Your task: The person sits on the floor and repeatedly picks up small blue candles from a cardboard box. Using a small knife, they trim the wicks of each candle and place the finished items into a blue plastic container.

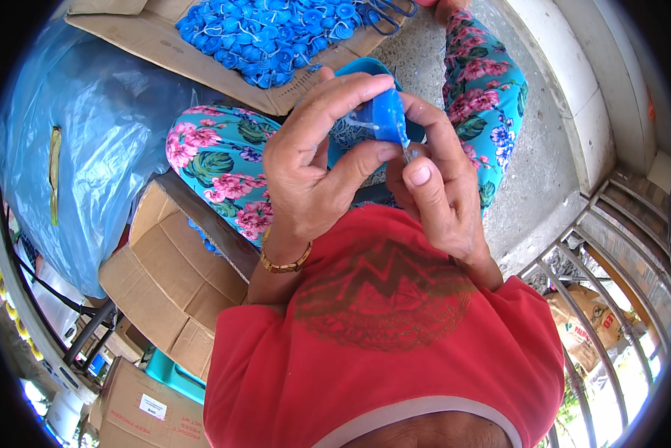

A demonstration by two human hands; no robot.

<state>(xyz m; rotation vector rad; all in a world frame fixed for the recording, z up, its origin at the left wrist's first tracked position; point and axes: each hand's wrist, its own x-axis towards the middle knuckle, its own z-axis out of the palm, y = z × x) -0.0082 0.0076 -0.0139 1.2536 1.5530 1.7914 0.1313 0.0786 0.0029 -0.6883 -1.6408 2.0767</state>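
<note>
Over my lap, my left hand [313, 164] is closed around a blue plastic cap [388, 118], its fingers along the top edge and its thumb below. A pale, stringy strip hangs from the cap's left side. Pressed to the cap's right edge, my right hand [444, 187] pinches a thin greyish piece, perhaps a small blade; its kind is too small to make out. Its index finger also rests against the cap. Beneath both hands, between my legs, sits a blue tub [365, 66] with thin pale shavings inside, partly hidden by the hands.
An open cardboard box [156, 41] heaped with small blue plastic pieces [276, 37] lies ahead, beside blue scissor-like handles [386, 15]. A large blue plastic bag [89, 149] and another cardboard box [167, 276] stand at left. Metal railings [589, 321] run along the right.
</note>
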